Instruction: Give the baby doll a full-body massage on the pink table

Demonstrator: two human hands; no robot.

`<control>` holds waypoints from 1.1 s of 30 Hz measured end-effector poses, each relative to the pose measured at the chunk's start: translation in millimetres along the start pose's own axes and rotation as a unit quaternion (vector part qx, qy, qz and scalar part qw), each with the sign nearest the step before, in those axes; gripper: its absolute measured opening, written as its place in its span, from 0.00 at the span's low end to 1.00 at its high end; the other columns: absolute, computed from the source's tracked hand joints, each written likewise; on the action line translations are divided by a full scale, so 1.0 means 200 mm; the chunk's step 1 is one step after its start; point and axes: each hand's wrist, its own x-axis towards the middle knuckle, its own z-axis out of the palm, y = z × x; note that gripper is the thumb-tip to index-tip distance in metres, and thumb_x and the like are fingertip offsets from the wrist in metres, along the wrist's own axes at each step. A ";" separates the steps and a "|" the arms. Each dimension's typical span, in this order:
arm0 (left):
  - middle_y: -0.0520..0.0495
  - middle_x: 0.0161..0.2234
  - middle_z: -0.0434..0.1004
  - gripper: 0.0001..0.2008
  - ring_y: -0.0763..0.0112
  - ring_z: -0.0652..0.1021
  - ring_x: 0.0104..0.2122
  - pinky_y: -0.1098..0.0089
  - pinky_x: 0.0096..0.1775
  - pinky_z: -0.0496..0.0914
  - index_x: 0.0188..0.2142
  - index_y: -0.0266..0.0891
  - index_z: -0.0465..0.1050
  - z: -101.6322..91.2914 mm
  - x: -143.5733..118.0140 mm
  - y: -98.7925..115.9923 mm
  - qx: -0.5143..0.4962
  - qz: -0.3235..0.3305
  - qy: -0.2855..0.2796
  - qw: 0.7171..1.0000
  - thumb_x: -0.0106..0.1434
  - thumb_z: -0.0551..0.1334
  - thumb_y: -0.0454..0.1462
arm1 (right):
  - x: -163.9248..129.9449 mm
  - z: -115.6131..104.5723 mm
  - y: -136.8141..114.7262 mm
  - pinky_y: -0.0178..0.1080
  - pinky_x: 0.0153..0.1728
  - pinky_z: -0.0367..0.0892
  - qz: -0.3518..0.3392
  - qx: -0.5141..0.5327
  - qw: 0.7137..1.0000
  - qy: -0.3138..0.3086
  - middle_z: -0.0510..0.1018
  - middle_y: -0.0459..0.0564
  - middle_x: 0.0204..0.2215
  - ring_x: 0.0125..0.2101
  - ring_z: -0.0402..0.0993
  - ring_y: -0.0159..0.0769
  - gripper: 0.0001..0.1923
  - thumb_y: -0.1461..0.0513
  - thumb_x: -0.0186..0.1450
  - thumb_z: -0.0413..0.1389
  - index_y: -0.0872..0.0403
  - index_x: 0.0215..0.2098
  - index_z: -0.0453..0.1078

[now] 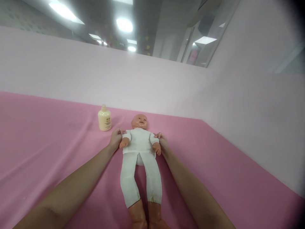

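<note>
While the doll (pixel 139 149) lies face-up, left hand (pixel 116 138) and right hand (pixel 162 140) pinch its shoulder sleeves.

There is only one view, from a camera worn on the person's head. It looks forward and downward along both forearms to the pink surface (pixel 47 133). The doll (pixel 140 159) lies close below, in the centre, feet toward the camera. Farther away the camera sees the pale wall (pixel 71 70) and, above it, the ceiling lights (pixel 124 24).
</note>
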 end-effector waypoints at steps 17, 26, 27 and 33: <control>0.44 0.50 0.75 0.20 0.64 0.76 0.47 0.62 0.47 0.70 0.52 0.43 0.63 0.00 -0.04 0.07 0.048 0.052 -0.014 0.997 0.59 0.59 0.36 | -0.07 0.06 -0.09 0.42 0.45 0.70 -0.026 -0.056 0.998 0.027 0.74 0.53 0.50 0.45 0.73 0.39 0.23 0.56 0.59 0.54 0.50 0.52 0.60; 0.42 0.54 0.72 0.18 0.60 0.75 0.49 0.59 0.51 0.69 0.51 0.42 0.70 -0.01 -0.04 0.05 0.130 0.052 -0.002 0.990 0.62 0.57 0.37 | -0.06 0.03 -0.09 0.46 0.54 0.65 -0.029 -0.242 0.968 0.061 0.72 0.56 0.54 0.53 0.68 0.44 0.24 0.56 0.63 0.48 0.53 0.56 0.69; 0.41 0.54 0.72 0.18 0.59 0.75 0.50 0.58 0.52 0.68 0.52 0.41 0.70 -0.01 -0.03 0.04 0.135 0.040 0.001 0.990 0.62 0.58 0.38 | -0.06 0.02 -0.09 0.46 0.54 0.64 -0.021 -0.248 0.967 0.061 0.72 0.56 0.54 0.52 0.68 0.44 0.25 0.56 0.63 0.48 0.53 0.56 0.69; 0.41 0.48 0.78 0.20 0.53 0.77 0.47 0.54 0.51 0.68 0.54 0.42 0.71 -0.03 -0.03 0.05 0.212 0.017 -0.031 0.977 0.63 0.56 0.41 | -0.05 0.02 -0.08 0.44 0.49 0.65 -0.028 -0.276 0.960 0.030 0.79 0.52 0.38 0.45 0.70 0.44 0.20 0.56 0.63 0.45 0.53 0.43 0.75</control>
